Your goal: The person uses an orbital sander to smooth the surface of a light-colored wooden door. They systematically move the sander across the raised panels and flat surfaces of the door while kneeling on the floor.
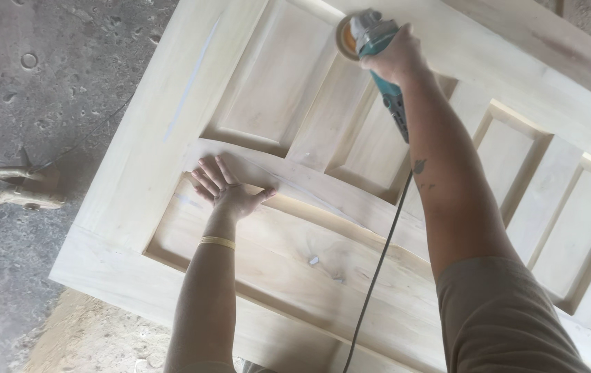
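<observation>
A large unfinished pale wooden door [136, 159] with several recessed panels lies flat below me. My left hand [230, 190] rests palm down with fingers spread on the curved rail between two panels; a yellow band circles its wrist. My right hand [392, 55] grips a teal and grey angle grinder [371, 34] near the door's upper panels. The grinder's sanding disc [345, 38] touches the wood at a panel's edge. Its dark cord [378, 266] hangs down across the door toward me.
Rough grey concrete floor [33, 83] lies to the left of the door. A small wooden piece [22, 186] sits on that floor with a thin cable running from it. Sawdust covers the ground near the door's lower left corner [81, 331].
</observation>
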